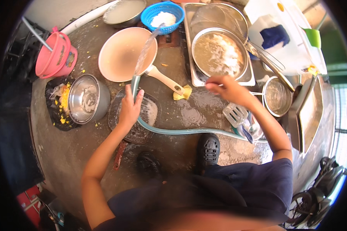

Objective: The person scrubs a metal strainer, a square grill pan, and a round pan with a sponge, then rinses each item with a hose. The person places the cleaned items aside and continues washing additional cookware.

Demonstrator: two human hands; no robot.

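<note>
My left hand (130,108) grips a pale green hose (173,132) near its end. Water runs from it in an arc over a cream frying pan (124,53) and lands at a blue plastic basket (146,16) with white bits inside. My right hand (227,89) is in the air with bent fingers, near the front rim of a round metal basin (194,57) of cloudy, foamy water; whether it holds something small I cannot tell. That basin stands in a rectangular steel tray (192,78). A yellow sponge or cloth (185,93) lies by the frying pan's handle.
Left are a pink bucket (55,55), a steel pot (104,99) and a black bag with yellow scraps (64,101). A square dark pan (136,137) lies before my feet. A slotted spatula (235,115), a wire strainer (277,96) and deep trays (309,115) stand right, below a white container (300,55).
</note>
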